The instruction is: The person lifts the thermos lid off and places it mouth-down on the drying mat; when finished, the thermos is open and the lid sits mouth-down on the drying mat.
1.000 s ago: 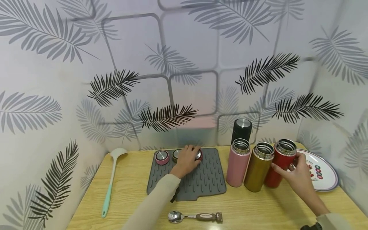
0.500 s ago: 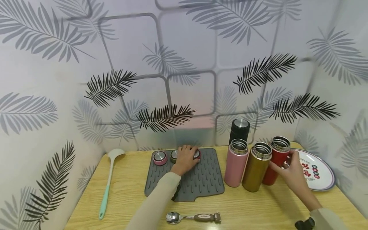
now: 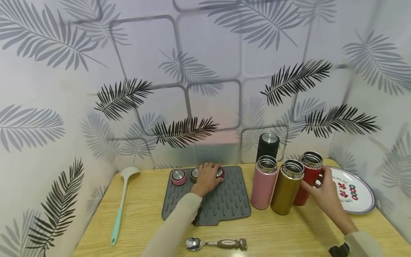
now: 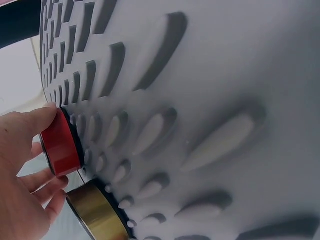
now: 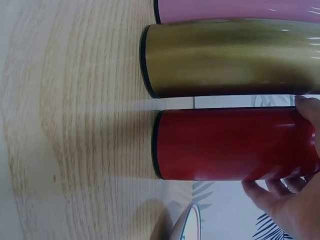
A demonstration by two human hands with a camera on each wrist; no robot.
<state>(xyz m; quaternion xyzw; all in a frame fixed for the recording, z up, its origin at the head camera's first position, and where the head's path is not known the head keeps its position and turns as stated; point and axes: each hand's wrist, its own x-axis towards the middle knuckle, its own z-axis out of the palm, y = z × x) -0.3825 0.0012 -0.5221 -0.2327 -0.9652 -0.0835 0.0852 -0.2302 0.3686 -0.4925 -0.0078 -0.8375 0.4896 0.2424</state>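
My left hand (image 3: 207, 179) pinches a red lid (image 4: 62, 142) between thumb and fingers, on the grey ridged mat (image 3: 229, 210). Its fingertips lie close to a gold lid (image 4: 100, 212), which stands beside the red one. Farther left on the mat is a pink lid (image 3: 178, 177) with a steel top. On the right, my right hand (image 3: 324, 192) grips an upright, lidless red thermos bottle (image 5: 230, 145), thumb on one side and fingers on the other. To its left stand a lidless gold bottle (image 3: 285, 191) and a lidless pink bottle (image 3: 263, 189).
Behind the pink bottle rises a black bottle (image 3: 268, 146) with a steel-topped lid. A white plate (image 3: 361, 189) with red print lies right of the red bottle. The ladle (image 3: 119, 210) is at the left; a spoon (image 3: 218, 243) lies near the front.
My right hand has shifted the red bottle back and slightly left, so it stands a little behind the gold one. My left hand keeps its place at the red lid.
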